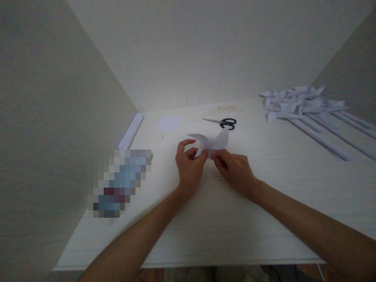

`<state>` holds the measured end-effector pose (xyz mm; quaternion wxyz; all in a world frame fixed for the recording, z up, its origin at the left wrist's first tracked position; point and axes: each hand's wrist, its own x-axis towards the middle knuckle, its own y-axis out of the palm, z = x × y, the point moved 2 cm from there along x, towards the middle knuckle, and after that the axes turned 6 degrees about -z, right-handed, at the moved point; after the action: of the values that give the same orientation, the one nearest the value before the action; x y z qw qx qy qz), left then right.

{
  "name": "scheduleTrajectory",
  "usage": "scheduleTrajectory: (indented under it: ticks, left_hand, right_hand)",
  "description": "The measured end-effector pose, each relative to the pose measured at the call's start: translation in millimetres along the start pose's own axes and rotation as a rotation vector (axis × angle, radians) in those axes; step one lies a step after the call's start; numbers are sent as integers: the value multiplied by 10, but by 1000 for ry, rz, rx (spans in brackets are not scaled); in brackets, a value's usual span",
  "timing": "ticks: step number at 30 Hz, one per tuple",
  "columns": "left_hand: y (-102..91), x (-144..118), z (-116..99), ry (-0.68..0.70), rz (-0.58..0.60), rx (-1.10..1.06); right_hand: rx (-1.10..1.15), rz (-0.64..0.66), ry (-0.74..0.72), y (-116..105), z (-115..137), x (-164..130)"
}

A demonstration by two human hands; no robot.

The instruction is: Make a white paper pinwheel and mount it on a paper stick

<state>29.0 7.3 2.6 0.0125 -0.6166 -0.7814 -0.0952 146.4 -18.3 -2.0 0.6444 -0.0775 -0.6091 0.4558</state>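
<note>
A white paper pinwheel [216,141] with curled blades is held up over the middle of the table. The thumb and fingers of my left hand [189,162] grip it from the left, near its centre. My right hand [233,166] pinches at its lower right blade, close to the left thumb; whether a small piece is also between those fingertips is hidden. Just beyond the pinwheel lie black-handled scissors [225,122], their blades pointing left. A square sheet of white paper [169,123] rests to the left of the scissors.
Several finished-looking paper pinwheels [302,102] with rolled paper sticks [319,137] are piled at the right. White paper rolls [131,131] lie along the left wall, behind a blurred-out item [123,184]. Thin light-brown bits [225,107] are scattered near the back wall.
</note>
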Motion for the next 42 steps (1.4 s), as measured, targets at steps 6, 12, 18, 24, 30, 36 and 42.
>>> scheduleTrajectory:
  ticks: [6, 12, 18, 24, 30, 36, 42]
  left_hand:
    - [6, -13, -28, 36, 8, 9]
    - [6, -15, -50, 66, 12, 28]
    - [7, -19, -39, 64, 17, 31]
    - [1, -16, -29, 81, 14, 32]
    - [2, -16, -33, 79, 8, 44]
    - [0, -11, -30, 68, 10, 39]
    - [-5, 0, -20, 49, 11, 44]
  right_hand:
    - [34, -32, 28, 2, -15, -8]
    - [79, 18, 37, -22, 1, 19]
    - [62, -11, 34, -3, -7, 8]
    - [80, 17, 59, 1, -17, 3]
    - [113, 73, 76, 0, -20, 13]
    - [92, 15, 94, 14, -35, 13]
    - [132, -44, 69, -3, -58, 26]
